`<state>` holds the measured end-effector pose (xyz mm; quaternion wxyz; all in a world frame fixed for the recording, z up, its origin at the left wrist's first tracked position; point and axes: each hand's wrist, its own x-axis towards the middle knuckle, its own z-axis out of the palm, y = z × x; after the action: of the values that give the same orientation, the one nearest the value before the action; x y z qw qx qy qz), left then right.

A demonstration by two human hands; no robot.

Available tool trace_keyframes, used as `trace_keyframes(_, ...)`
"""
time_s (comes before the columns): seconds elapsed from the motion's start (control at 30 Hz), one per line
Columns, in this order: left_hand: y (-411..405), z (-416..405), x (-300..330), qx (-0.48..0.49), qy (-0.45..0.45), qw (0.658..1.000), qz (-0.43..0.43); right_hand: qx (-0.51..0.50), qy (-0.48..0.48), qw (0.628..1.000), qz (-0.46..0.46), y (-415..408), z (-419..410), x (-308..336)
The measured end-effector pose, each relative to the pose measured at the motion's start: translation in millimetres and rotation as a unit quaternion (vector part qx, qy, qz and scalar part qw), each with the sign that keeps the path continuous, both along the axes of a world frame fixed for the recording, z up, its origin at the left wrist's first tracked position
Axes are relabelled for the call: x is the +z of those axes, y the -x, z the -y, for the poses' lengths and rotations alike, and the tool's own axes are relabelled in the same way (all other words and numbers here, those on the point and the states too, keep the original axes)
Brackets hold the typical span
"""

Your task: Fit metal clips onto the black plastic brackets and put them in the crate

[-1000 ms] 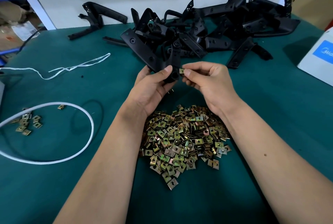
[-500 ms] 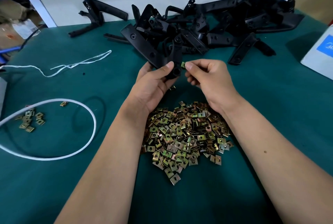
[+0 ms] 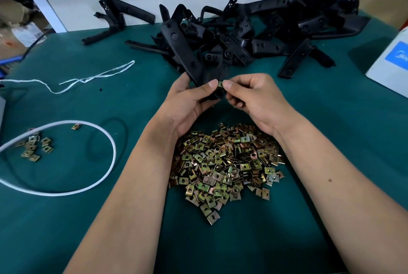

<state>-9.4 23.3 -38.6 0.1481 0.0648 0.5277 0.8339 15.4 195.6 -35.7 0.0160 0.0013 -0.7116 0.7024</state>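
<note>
My left hand grips a long black plastic bracket by its near end, thumb across the top; the bracket slants up and away to the left. My right hand pinches a small brass-coloured metal clip between thumb and fingers, right at the bracket's near end beside my left thumb. Below both hands lies a big heap of loose metal clips on the green table. A pile of black brackets fills the far middle and right. No crate is in view.
A white cord loop lies at the left with several loose clips inside it. A white string trails farther back. One lone bracket sits far left. A white box stands at the right edge.
Both hands have stayed together over the clip heap, with the clip held against the bracket's end. The view has shifted slightly, so the hands appear a little higher in the frame.
</note>
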Motion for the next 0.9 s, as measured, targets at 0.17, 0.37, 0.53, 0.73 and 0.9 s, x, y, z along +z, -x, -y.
trace_keyframes(0.17,-1,0,1,-0.021,0.007,1.0,-0.001,0.024,0.067,0.997,0.016,-1,-1,3)
trace_keyframes(0.37,1,3,6,0.022,0.076,0.994,-0.071,0.001,0.081,0.997,0.02,0,7,2)
trace_keyframes(0.53,2,8,7,0.058,0.074,0.992,-0.085,0.003,0.097,0.995,0.006,1,7,2)
trace_keyframes(0.73,15,32,4,0.258,0.266,0.923,-0.1,0.028,-0.398,0.906,-0.141,-2,5,-6)
trace_keyframes(0.9,12,30,5,0.268,0.254,0.923,-0.105,0.061,-0.453,0.879,-0.133,-2,12,-3)
